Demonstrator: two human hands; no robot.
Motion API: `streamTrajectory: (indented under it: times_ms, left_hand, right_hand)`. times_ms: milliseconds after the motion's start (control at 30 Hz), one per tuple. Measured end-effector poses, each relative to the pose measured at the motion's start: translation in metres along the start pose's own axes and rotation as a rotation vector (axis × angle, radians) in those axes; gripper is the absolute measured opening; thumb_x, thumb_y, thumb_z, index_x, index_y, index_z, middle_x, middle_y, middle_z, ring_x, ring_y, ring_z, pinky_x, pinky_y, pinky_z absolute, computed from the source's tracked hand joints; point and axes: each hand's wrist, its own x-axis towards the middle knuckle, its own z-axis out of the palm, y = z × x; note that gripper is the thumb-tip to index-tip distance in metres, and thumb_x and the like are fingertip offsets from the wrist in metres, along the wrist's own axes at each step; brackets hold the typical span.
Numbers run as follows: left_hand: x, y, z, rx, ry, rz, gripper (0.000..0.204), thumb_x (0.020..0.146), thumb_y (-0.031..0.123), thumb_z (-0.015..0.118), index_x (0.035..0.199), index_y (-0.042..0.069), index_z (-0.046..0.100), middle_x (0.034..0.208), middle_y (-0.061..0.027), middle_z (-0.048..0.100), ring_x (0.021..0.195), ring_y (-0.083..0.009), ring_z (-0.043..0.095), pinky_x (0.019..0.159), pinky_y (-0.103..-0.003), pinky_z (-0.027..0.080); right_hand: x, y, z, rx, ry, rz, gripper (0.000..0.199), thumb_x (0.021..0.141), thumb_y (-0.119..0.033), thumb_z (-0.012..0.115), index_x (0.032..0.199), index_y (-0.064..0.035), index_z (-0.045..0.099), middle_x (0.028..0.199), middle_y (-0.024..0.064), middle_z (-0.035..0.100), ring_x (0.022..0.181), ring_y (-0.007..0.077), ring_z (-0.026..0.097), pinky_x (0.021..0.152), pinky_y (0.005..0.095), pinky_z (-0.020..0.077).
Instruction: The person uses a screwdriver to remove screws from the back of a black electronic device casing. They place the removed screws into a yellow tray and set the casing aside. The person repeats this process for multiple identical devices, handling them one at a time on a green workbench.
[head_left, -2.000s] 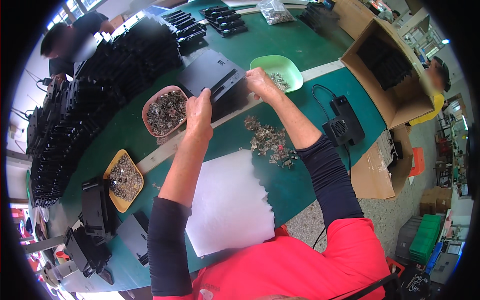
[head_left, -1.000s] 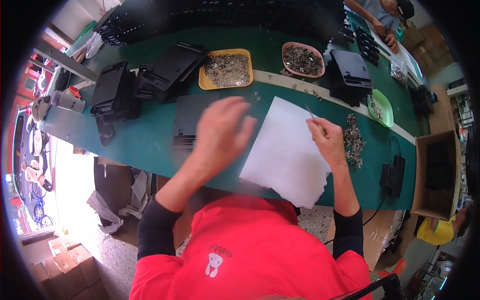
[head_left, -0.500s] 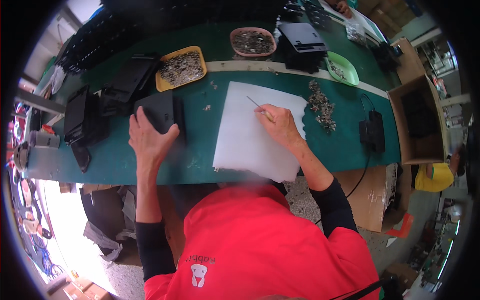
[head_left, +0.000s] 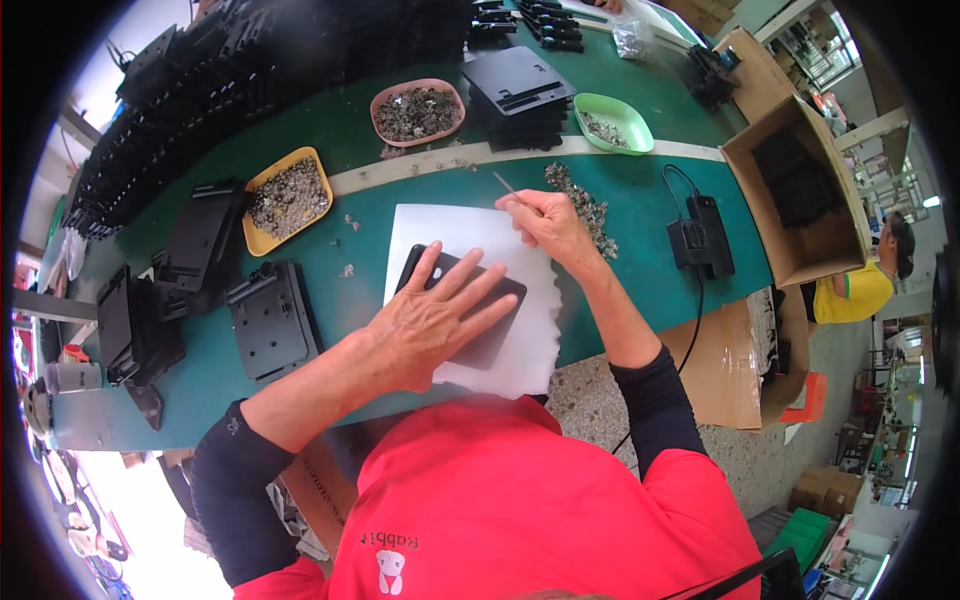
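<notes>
lying on the white sheet (head_left: 420, 222) in the head view, the black panel (head_left: 497, 330) is covered by the spread left hand (head_left: 428, 325), though whether its edge is gripped cannot be told, while a thin tool (head_left: 504, 183) is pinched in the right hand (head_left: 548, 222) near the loose metal parts (head_left: 592, 208). compared with half a second ago, when no panel is seen there, the sheet is now occupied, so the panel is judged to be within the tool's reach.

The panel (head_left: 492, 338) is dark grey, the sheet (head_left: 533, 345) plain white, the tabletop (head_left: 640, 250) deep green.
</notes>
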Motion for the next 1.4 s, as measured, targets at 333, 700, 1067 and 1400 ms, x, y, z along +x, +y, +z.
streamTrajectory:
  times_ms: [333, 700, 1067, 1400]
  left_hand:
    - [0.013, 0.014, 0.046, -0.286, 0.272, -0.319, 0.08, 0.069, 0.03, 0.077, 0.14, 0.011, 0.044, 0.154, -0.0219, 0.02, 0.143, -0.0418, 0.016, 0.111, -0.06, 0.016]
    - [0.008, 0.014, 0.063, -0.348, 0.391, -0.425, 0.085, 0.064, 0.038, 0.076, 0.136, 0.005, 0.045, 0.152, -0.0238, 0.022, 0.142, -0.0457, 0.013, 0.11, -0.065, 0.01]
    - [0.01, 0.005, 0.052, -1.58, 0.982, -0.669, 0.024, 0.092, 0.018, 0.063, 0.102, -0.003, 0.065, 0.08, -0.0043, 0.068, 0.072, -0.0089, 0.064, 0.062, -0.024, 0.053]
    - [0.008, 0.012, 0.064, -1.64, 1.128, -0.656, 0.016, 0.092, 0.008, 0.064, 0.103, -0.004, 0.064, 0.083, -0.0055, 0.067, 0.069, -0.0095, 0.063, 0.061, -0.022, 0.052]
  right_hand:
    - [0.078, 0.01, 0.028, -0.509, 0.171, -0.224, 0.018, 0.082, -0.019, 0.065, 0.088, -0.0033, 0.07, 0.088, 0.0201, 0.068, 0.087, 0.0364, 0.066, 0.076, 0.0435, 0.0521]
    - [0.07, -0.004, 0.023, -0.734, 0.094, -0.157, 0.023, 0.083, -0.025, 0.066, 0.093, -0.0043, 0.069, 0.083, 0.0149, 0.069, 0.077, 0.0347, 0.067, 0.068, 0.0408, 0.0533]
    - [-0.034, -0.057, 0.041, -0.44, -0.221, -0.708, 0.007, 0.078, -0.009, 0.067, 0.085, -0.0088, 0.066, 0.078, 0.0054, 0.066, 0.069, 0.0247, 0.065, 0.059, 0.034, 0.0528]
    - [-0.059, -0.054, 0.06, 0.142, -0.155, -0.026, 0.009, 0.084, -0.006, 0.067, 0.091, -0.001, 0.067, 0.073, 0.0049, 0.068, 0.052, 0.0083, 0.058, 0.042, 0.0204, 0.0409]
